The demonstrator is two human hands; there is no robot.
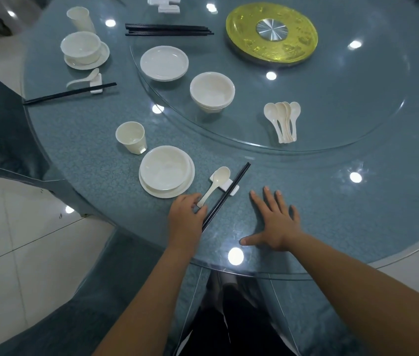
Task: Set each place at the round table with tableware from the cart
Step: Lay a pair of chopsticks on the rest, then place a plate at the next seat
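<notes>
My left hand (186,215) pinches the handle end of a cream spoon (214,183) whose bowl lies on a white rest (225,186). Black chopsticks (226,196) lie across the same rest, just right of the spoon, their near ends under my left hand. To the left sit a bowl on a plate (166,170) and a cream cup (131,137). My right hand (275,219) rests flat on the table (331,201), fingers spread, holding nothing. A second set place is at the far left: cup (80,19), bowl on plate (82,48), spoon (82,79), chopsticks (69,93).
On the glass turntable (318,104) stand stacked plates (164,63), stacked bowls (212,92), several spoons (284,122), a bundle of black chopsticks (168,30), white rests (166,3) and a gold centre disc (271,34). Chair covers sit at the left and below.
</notes>
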